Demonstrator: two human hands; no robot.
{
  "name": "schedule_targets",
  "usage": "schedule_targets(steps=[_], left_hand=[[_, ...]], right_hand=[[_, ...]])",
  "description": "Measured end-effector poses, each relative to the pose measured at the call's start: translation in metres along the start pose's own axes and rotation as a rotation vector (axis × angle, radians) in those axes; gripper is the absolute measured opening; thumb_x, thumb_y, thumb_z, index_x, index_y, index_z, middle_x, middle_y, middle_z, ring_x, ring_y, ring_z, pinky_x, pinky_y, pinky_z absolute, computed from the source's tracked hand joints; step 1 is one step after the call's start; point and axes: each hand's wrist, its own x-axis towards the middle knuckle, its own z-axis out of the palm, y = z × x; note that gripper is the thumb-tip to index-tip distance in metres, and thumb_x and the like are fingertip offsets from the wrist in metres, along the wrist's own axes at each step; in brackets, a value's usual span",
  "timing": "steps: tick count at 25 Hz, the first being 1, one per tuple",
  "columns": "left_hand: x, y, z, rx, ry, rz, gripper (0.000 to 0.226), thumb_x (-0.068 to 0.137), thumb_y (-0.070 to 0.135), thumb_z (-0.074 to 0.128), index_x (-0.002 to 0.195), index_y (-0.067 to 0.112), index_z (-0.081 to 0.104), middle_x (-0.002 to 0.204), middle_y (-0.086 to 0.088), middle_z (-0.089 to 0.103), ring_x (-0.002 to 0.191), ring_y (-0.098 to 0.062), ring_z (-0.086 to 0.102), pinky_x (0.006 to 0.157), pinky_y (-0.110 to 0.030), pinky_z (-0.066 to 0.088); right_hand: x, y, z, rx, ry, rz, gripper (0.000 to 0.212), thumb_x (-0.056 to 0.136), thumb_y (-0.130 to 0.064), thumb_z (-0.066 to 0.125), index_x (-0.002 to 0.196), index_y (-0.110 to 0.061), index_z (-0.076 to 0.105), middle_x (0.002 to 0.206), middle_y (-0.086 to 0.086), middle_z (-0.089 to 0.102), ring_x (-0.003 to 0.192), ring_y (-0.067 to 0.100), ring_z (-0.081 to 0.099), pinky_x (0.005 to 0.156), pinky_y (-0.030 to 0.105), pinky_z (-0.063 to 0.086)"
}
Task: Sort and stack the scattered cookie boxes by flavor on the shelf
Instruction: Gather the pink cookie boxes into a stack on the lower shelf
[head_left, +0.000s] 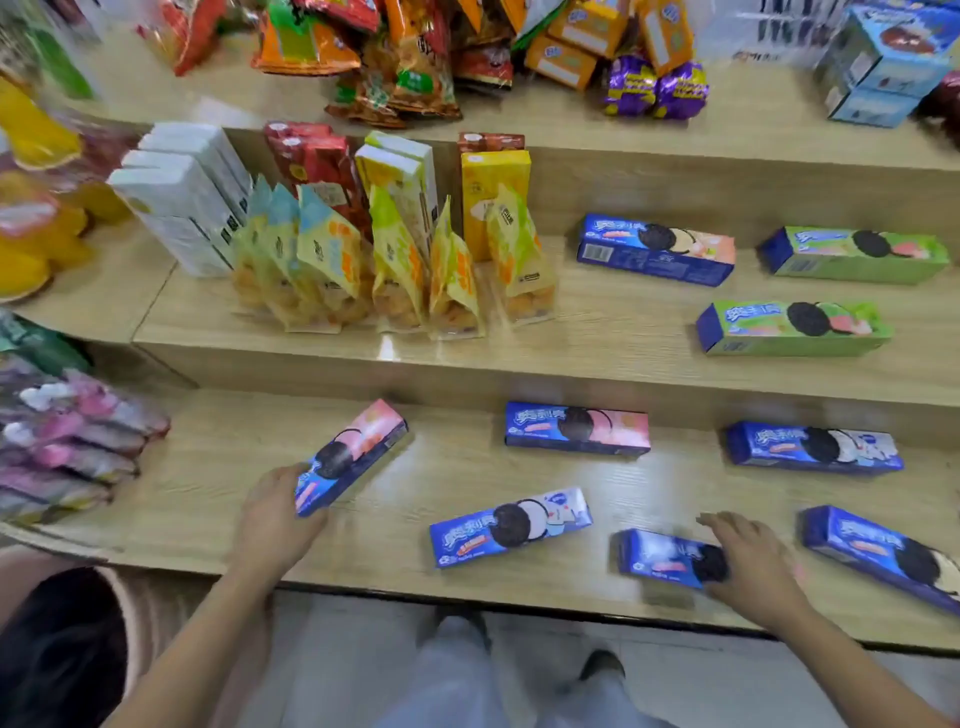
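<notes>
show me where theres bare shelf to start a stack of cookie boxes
Bare wood on the bottom shelf between the pink box in the left hand and the pink box lying further right. More on the middle shelf, between the standing snack pouches and the green boxes. The bottom shelf's right end, around the right hand, is crowded with blue boxes.

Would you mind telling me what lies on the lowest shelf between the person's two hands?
In the head view, one blue-and-white cookie box lies flat and tilted between the left hand, gripping a pink-ended cookie box, and the right hand.
</notes>
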Motion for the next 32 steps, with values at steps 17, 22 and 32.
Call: schedule_targets(steps=[17, 22, 32], left_hand=[[0.039, -0.016, 0.026, 0.177, -0.159, 0.091, 0.058, 0.066, 0.02, 0.075, 0.118, 0.018, 0.05, 0.114, -0.009, 0.058, 0.101, -0.035, 0.052, 0.065, -0.041, 0.046], [0.034, 0.029, 0.016, 0.182, -0.197, 0.304, 0.062, 0.066, 0.022, 0.076, 0.122, 0.024, 0.05, 0.12, 0.001, 0.059, 0.108, -0.026, 0.053, 0.068, -0.036, 0.047], [0.033, 0.163, 0.065, 0.232, -0.381, 0.626, 0.063, 0.071, 0.025, 0.069, 0.129, 0.027, 0.044, 0.129, 0.001, 0.054, 0.121, -0.023, 0.045, 0.081, -0.037, 0.049]], right_hand=[[-0.008, -0.002, 0.012, -0.002, 0.055, 0.206, 0.054, 0.05, -0.013, 0.075, 0.101, -0.018, 0.059, 0.099, 0.005, 0.068, 0.095, 0.034, 0.057, 0.074, 0.041, 0.041], [-0.012, -0.007, -0.016, 0.003, 0.218, 0.107, 0.054, 0.047, -0.016, 0.08, 0.098, -0.022, 0.062, 0.091, 0.001, 0.071, 0.086, 0.033, 0.061, 0.071, 0.039, 0.038], [-0.01, -0.018, -0.058, 0.057, 0.359, -0.057, 0.063, 0.05, -0.018, 0.083, 0.108, -0.021, 0.061, 0.102, 0.001, 0.068, 0.095, 0.029, 0.058, 0.076, 0.035, 0.028]])
